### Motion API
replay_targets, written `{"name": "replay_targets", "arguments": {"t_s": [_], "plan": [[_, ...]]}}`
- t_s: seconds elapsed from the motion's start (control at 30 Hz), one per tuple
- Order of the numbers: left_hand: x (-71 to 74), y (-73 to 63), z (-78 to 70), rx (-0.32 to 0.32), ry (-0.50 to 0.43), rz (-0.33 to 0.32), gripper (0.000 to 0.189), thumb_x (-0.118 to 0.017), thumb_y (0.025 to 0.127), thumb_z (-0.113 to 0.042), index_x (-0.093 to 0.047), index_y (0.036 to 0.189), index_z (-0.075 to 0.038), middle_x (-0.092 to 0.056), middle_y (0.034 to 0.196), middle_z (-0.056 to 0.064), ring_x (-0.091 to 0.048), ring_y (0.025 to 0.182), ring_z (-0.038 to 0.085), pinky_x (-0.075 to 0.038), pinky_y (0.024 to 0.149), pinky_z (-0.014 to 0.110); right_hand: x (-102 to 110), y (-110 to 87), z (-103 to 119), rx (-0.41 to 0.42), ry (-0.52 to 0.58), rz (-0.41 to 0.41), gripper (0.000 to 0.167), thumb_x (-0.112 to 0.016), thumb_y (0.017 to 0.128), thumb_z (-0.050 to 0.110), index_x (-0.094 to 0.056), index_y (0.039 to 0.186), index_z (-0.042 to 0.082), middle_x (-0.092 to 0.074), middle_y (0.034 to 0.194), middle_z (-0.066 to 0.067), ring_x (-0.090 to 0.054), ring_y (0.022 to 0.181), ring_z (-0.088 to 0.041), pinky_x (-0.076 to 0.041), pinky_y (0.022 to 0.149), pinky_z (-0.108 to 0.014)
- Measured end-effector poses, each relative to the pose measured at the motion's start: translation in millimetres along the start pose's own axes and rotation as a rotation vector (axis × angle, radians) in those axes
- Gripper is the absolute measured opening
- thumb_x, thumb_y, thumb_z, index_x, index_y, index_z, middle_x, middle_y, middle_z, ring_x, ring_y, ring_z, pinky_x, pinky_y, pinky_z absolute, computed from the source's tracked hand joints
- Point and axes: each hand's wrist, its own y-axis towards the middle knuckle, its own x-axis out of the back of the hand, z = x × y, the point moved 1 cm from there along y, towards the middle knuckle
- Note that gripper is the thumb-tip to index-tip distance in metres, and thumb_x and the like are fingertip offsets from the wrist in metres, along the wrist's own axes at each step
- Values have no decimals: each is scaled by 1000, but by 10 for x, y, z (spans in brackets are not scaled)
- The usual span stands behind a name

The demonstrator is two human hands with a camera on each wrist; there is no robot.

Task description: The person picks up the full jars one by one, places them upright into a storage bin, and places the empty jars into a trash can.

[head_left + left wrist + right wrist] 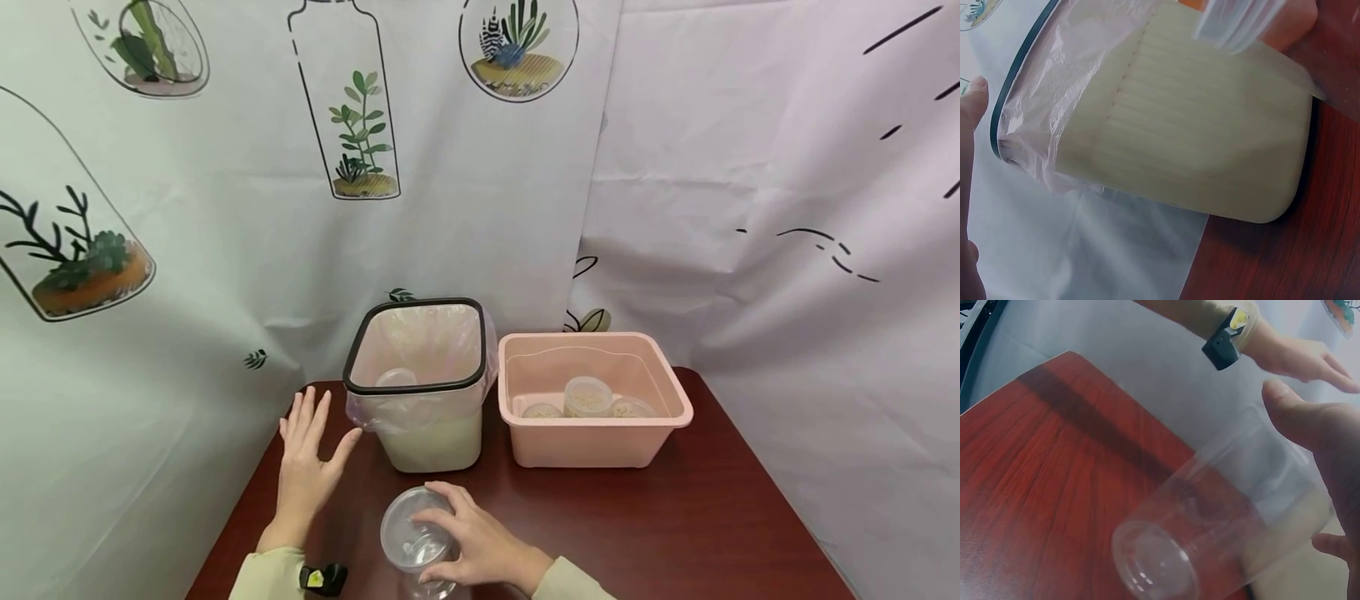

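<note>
My right hand grips a clear plastic jar from its right side, thumb and fingers curled near the wide round top. In the right wrist view the see-through jar is tilted over the table, and nothing shows inside it. My left hand is raised at the left of a bin, fingers straight and spread, holding nothing. The bin has a black rim and a pale plastic liner. Inside it, part of a clear round container is visible.
To the right of the bin stands a pink plastic tub. It holds several clear containers with pale contents. Both stand on a dark red wooden table, against a white printed cloth at the back.
</note>
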Motion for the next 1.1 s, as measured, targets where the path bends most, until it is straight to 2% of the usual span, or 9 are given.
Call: {"name": "replay_targets", "arguments": {"t_s": [0.13,0.23,0.5,0.73,0.9,1.1], "plan": [[-2,-3,7,-14,-1,-7,69,-66,83,-44,-46,136,-5,-33,146,14,-27,134,37,-8,107,58,-44,-20,-21,-22,20,-10,71,-81,65,47,-53,125,21,-27,143,-12,-37,127,-27,-39,97,-29],[-13,18,-5,-19,-6,-7,67,-68,83,-41,-47,135,-4,-33,146,15,-26,134,36,-8,106,58,-54,-30,-44,-30,37,-18,70,-81,65,47,-54,125,21,-26,144,-13,-38,127,-28,-39,97,-29],[-28,58,-19,-16,-22,0,68,-63,84,-48,-49,134,-4,-35,145,13,-26,135,31,-9,107,58,-93,-41,-78,-71,103,-54,64,-81,66,45,-55,121,23,-34,135,-12,-45,118,-18,-40,93,-22],[-80,37,-11,-28,-51,-13,61,-71,81,-35,-54,129,-2,-42,139,19,-31,133,32,-12,107,56,-54,-52,-86,-61,111,-96,63,-82,66,42,-56,119,22,-35,133,-13,-46,117,-18,-40,93,-22],[-134,130,-36,-35,-65,0,58,-74,80,-26,-54,130,-4,-40,141,16,-31,133,33,-14,109,51,28,-4,-116,-66,109,-130,64,-84,64,41,-57,119,21,-36,133,-15,-46,117,-19,-40,93,-22],[-207,249,-63,-68,-92,-17,55,-71,82,-29,-55,127,0,-42,139,21,-33,131,36,-16,109,48,83,10,-114,-69,123,-135,63,-83,65,40,-57,119,19,-36,132,-16,-46,117,-20,-40,93,-23]]}}
